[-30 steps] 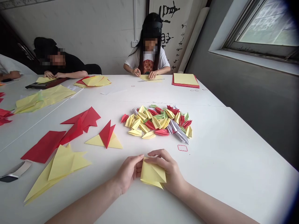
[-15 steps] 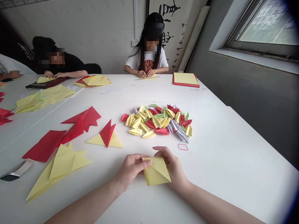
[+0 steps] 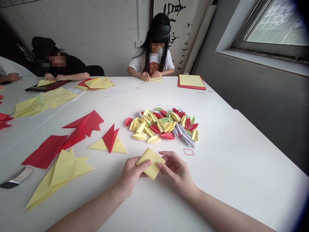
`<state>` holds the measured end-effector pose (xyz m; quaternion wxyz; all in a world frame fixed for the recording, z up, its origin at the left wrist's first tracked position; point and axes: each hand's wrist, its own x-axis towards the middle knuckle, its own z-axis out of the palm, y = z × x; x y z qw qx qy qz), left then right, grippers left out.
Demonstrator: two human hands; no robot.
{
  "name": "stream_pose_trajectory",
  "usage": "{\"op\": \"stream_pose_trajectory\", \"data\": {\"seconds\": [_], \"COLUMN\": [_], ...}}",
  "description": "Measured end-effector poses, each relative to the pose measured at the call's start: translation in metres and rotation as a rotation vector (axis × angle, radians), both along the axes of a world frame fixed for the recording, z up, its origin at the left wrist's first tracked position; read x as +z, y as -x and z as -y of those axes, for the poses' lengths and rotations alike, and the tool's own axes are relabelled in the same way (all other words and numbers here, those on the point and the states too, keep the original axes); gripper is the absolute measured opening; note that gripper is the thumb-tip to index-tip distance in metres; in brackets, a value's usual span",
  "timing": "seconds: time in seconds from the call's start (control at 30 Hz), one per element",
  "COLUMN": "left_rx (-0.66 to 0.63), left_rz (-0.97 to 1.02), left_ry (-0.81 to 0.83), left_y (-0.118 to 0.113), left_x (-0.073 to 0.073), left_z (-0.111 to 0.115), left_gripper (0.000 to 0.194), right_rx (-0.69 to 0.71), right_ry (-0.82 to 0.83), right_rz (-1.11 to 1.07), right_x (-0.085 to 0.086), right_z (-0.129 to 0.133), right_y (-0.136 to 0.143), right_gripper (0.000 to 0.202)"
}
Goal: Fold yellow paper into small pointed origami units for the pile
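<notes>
A small folded yellow paper square is held above the white table, turned so that its corners point up, down and sideways. My left hand pinches its left part, thumb on top and fingers beneath. At the right corner, the thumb and fingers of my right hand close on the paper's edge. Beyond my hands lies a pile of small folded paper pieces in yellow, red, green and pale purple. To the left, a red folded piece rests on a yellow one.
Red sheets and yellow folded sheets lie at left, beside a watch. Across the table sits a person in a white shirt; another in black leans at far left. A paper stack is at the back right.
The yellow square has been turned to a diamond position and raised away from me. My right thumb has come onto its right corner; my left hand has shifted slightly left.
</notes>
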<state>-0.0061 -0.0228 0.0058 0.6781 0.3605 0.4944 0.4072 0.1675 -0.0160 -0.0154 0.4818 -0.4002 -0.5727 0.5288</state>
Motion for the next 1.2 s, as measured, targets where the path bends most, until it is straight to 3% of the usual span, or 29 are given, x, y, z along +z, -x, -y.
{"op": "stream_pose_trajectory", "data": {"seconds": [0.1, 0.43, 0.6, 0.77, 0.97, 1.2], "left_rx": [-0.076, -0.159, -0.088, -0.043, -0.089, -0.036], "left_rz": [0.022, 0.135, 0.037, -0.037, 0.117, 0.187], "left_ry": [0.042, 0.073, 0.002, -0.089, 0.009, 0.088], "left_y": [-0.0005, -0.0038, -0.0035, -0.0028, -0.0020, -0.0039], "left_x": [0.0000, 0.0028, 0.0008, -0.0026, -0.0033, -0.0020], "left_z": [0.0026, 0.0038, 0.0049, 0.0032, 0.0025, 0.0021], "left_gripper": [0.036, 0.035, 0.032, 0.032, 0.034, 0.054], "right_rx": [0.014, -0.023, -0.021, -0.033, 0.056, -0.007], "right_ry": [-0.037, -0.076, -0.077, -0.075, -0.013, -0.021], "right_rz": [-0.009, -0.018, -0.009, 0.004, -0.040, -0.140], "right_x": [0.0007, 0.0004, -0.0001, 0.0007, 0.0042, 0.0066], "right_z": [0.0012, 0.0019, 0.0025, 0.0030, 0.0030, 0.0053], "right_y": [-0.0015, -0.0025, -0.0011, 0.0000, 0.0002, 0.0008], "right_gripper": [0.028, 0.028, 0.021, 0.027, 0.023, 0.014]}}
